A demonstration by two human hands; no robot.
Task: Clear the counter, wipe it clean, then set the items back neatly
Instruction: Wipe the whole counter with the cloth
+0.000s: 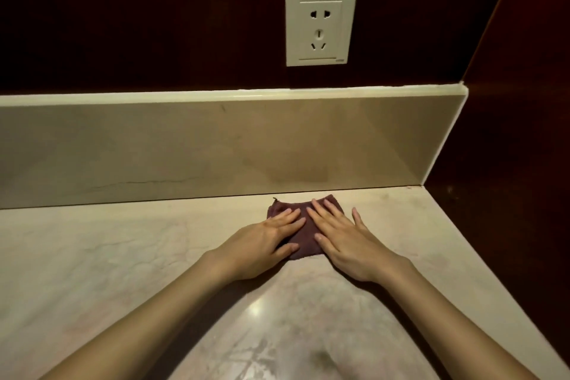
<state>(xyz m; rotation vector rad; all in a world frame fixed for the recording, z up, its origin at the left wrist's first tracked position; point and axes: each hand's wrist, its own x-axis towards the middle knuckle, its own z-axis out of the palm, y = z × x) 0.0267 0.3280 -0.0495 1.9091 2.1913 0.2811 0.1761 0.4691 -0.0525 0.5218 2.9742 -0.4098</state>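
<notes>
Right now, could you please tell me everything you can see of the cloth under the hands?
The cloth is small, dark maroon and looks like soft towelling, folded or bunched into a rough rectangle. It lies flat on the pale stone counter, its far edge close to the backsplash. The left hand and right hand press on it side by side with straight fingers, covering much of it.

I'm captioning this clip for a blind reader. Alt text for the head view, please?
Both hands, left hand and right hand, press flat on a dark reddish cloth on a pale counter near its backsplash, below a wall socket.
</notes>
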